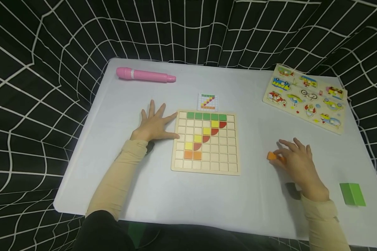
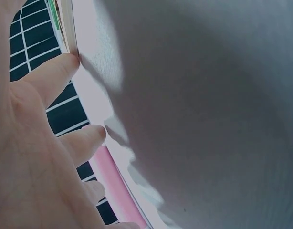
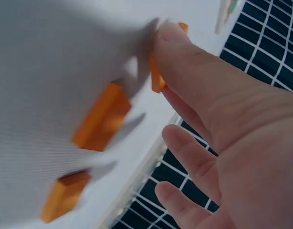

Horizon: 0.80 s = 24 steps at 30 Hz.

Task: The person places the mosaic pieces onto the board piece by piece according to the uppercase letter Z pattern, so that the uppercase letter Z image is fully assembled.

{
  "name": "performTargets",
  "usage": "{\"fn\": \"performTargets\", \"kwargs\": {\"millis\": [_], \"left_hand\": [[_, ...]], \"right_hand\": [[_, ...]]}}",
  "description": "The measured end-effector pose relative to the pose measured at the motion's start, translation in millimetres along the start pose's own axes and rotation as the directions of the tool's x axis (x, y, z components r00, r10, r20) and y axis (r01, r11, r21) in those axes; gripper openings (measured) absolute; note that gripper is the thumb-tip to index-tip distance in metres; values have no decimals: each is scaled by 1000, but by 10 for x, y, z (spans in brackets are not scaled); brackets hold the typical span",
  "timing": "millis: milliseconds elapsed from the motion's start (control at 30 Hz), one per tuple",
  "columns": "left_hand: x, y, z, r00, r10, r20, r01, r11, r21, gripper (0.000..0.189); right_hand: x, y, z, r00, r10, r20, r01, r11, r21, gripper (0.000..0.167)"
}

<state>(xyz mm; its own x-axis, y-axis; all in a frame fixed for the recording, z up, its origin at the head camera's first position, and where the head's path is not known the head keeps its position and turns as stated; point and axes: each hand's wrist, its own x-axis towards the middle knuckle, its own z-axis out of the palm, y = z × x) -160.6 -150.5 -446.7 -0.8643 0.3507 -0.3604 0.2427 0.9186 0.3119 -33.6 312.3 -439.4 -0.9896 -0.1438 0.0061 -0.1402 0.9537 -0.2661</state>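
My left hand (image 1: 153,127) lies spread on the table, its thumb and index fingertip at the left edge of a wooden grid board (image 1: 215,167). In the board's squares sit a row of green pieces (image 1: 206,116), diagonals of yellow pieces (image 1: 206,131) and red quarter-round pieces (image 1: 214,131), and two orange pieces (image 1: 193,155) lower left. Right of the board, my right hand (image 1: 298,165) pinches an orange block (image 3: 157,76) between thumb and finger. Beside that hand, two more orange blocks (image 3: 102,117) rest on the table in the right wrist view.
Behind the board lies a small pattern card (image 1: 207,102). A pink microphone-shaped toy (image 1: 147,75) is at the back left, a vehicle puzzle board (image 1: 304,99) at the back right. Near the right edge stands a green block (image 1: 352,194). Black netted cloth (image 1: 188,31) surrounds the white table.
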Motion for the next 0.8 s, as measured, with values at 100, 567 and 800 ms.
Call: {"fn": "performTargets", "kwargs": {"millis": [100,567,800], "left_hand": [[-2,-5,7,1000,1,-2,-1,1000,-4,98],[8,-11,27,1000,5,-5,-5,1000,-21,98],[6,-12,12,1000,3,2,-2,1000,-17,98]], "right_hand": [[49,-32,-24,997,-37,-62,37,999,-1,24],[412,-572,-8,988,-153,-19,153,988,-29,23],[592,-963,81,977,-195,87,199,980,-31,28]]}}
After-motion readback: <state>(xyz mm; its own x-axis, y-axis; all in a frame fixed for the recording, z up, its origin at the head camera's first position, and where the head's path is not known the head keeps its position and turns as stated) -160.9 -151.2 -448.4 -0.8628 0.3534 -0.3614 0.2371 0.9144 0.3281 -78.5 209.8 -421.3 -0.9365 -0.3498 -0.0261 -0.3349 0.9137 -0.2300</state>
